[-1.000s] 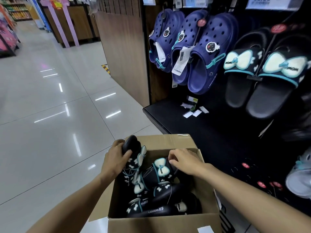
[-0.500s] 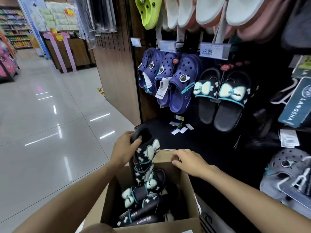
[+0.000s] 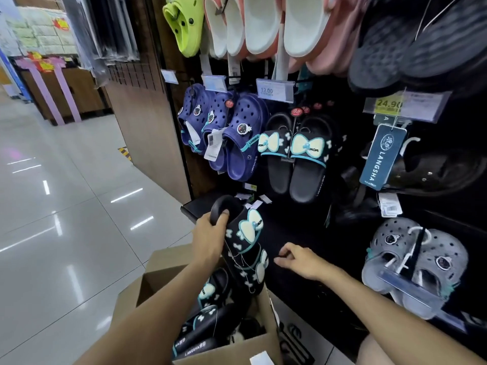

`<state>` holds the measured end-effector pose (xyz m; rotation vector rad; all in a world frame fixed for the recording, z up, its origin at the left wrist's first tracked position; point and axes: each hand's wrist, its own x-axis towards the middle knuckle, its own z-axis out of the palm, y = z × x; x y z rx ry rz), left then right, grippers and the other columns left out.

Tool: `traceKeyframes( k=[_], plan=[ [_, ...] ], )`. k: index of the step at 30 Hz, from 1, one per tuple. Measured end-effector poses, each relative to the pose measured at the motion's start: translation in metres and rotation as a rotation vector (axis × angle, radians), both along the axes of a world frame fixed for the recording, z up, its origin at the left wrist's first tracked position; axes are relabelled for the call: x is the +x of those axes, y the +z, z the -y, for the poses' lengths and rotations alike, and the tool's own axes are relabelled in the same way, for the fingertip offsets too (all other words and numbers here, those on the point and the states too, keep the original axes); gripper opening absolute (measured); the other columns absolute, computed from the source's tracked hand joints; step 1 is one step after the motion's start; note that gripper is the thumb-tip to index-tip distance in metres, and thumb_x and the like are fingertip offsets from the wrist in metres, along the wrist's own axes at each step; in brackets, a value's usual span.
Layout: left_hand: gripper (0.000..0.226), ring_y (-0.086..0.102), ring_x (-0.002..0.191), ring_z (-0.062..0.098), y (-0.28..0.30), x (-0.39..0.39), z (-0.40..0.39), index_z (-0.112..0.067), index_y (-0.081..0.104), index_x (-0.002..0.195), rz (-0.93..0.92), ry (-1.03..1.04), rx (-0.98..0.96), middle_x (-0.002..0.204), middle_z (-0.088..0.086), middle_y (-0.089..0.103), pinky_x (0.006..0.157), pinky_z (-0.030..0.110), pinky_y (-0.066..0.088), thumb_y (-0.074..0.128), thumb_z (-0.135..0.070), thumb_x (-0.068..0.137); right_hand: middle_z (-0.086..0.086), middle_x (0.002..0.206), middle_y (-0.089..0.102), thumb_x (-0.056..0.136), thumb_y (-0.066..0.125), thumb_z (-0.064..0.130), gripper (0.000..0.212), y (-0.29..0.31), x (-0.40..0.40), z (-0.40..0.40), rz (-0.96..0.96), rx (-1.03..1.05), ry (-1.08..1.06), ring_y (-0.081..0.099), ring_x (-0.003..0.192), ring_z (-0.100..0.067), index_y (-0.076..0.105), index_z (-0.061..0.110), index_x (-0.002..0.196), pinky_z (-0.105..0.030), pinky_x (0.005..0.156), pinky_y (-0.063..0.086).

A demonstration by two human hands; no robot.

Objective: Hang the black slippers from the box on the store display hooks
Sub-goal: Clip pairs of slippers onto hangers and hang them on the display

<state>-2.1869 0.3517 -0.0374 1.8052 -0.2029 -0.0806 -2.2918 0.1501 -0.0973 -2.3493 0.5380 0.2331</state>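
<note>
- In a shop aisle beside a dark shoe display, head view: a person's left hand (image 3: 210,233) grips a pair of black slippers (image 3: 243,246) by the heel end, fingers curled round the rim and the thumb pressed on top.
- The held pair, trimmed with pale bows edged in teal, is raised above an open cardboard box (image 3: 229,351) and hangs toe-down, its lower end level with the box's far edge.
- More black slippers of the same design (image 3: 208,312) lie piled inside the box, one sole printed "LANGSHA".
- The right hand (image 3: 300,259) hovers just right of the held pair, fingers loosely curled and holding nothing, apart from the slippers.
- On the display above, a matching black pair with bows (image 3: 295,159) hangs from a hook, toes down, below a price label reading 12.00 (image 3: 274,89).
- Left of that pair hang navy clogs (image 3: 224,133) with paper tags; above them are a lime-green clog (image 3: 184,25) and pale white and pink slippers (image 3: 263,25).
- At right, grey clogs (image 3: 413,264) hang low on the display, with a blue LANGSHA tag (image 3: 382,159) under a 24.90 label (image 3: 405,105).
- Glossy white floor tiles (image 3: 66,206) stretch away at left.
</note>
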Motion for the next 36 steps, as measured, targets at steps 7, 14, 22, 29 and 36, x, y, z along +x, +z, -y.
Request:
traceKeyframes(
  k=[7, 14, 22, 29, 36],
  plan=[
    [0.027, 0.067, 0.077, 0.019, 0.000, -0.011, 0.031, -0.016, 0.068, 0.085, -0.029, 0.027, -0.085, 0.078, 0.003, 0.071, 0.064, 0.031, 0.049, 0.058, -0.040, 0.093, 0.000, 0.098, 0.067, 0.087, 0.053, 0.069, 0.063, -0.012, 0.010, -0.002, -0.063, 0.208, -0.218, 0.063, 0.077, -0.013, 0.060, 0.012, 0.111, -0.025, 0.061, 0.049],
    [0.019, 0.071, 0.085, 0.018, -0.001, -0.018, 0.050, -0.027, 0.070, 0.088, -0.049, -0.015, -0.181, 0.086, -0.001, 0.075, 0.081, 0.044, 0.057, 0.061, -0.044, 0.088, -0.009, 0.109, 0.072, 0.083, 0.061, 0.068, 0.065, -0.018, 0.018, 0.009, -0.033, 0.451, -0.437, 0.064, 0.089, -0.020, 0.065, 0.009, 0.112, -0.034, 0.079, 0.056],
    [0.021, 0.071, 0.082, 0.018, 0.004, -0.014, 0.040, -0.015, 0.068, 0.092, -0.153, 0.020, -0.278, 0.085, 0.006, 0.074, 0.066, 0.028, 0.050, 0.062, -0.035, 0.093, -0.007, 0.102, 0.076, 0.073, 0.078, 0.057, 0.062, -0.011, 0.006, 0.017, 0.039, 0.650, -0.467, 0.074, 0.091, -0.021, 0.068, 0.010, 0.112, -0.032, 0.078, 0.062],
    [0.011, 0.070, 0.077, 0.011, 0.009, -0.017, 0.038, -0.023, 0.068, 0.096, -0.149, 0.026, -0.344, 0.081, -0.003, 0.073, 0.065, 0.027, 0.052, 0.063, -0.032, 0.094, -0.006, 0.086, 0.077, 0.077, 0.078, 0.046, 0.044, -0.010, 0.010, 0.015, 0.207, 0.601, -0.546, 0.073, 0.084, -0.018, 0.073, 0.008, 0.098, -0.034, 0.077, 0.061],
    [0.009, 0.069, 0.079, 0.012, 0.011, -0.017, 0.041, -0.020, 0.065, 0.097, -0.159, 0.050, -0.390, 0.083, -0.001, 0.072, 0.061, 0.021, 0.050, 0.062, -0.028, 0.095, -0.004, 0.084, 0.077, 0.071, 0.077, 0.052, 0.047, -0.010, 0.010, 0.020, 0.285, 0.531, -0.581, 0.074, 0.083, -0.016, 0.073, 0.010, 0.092, -0.030, 0.068, 0.059]
  ],
)
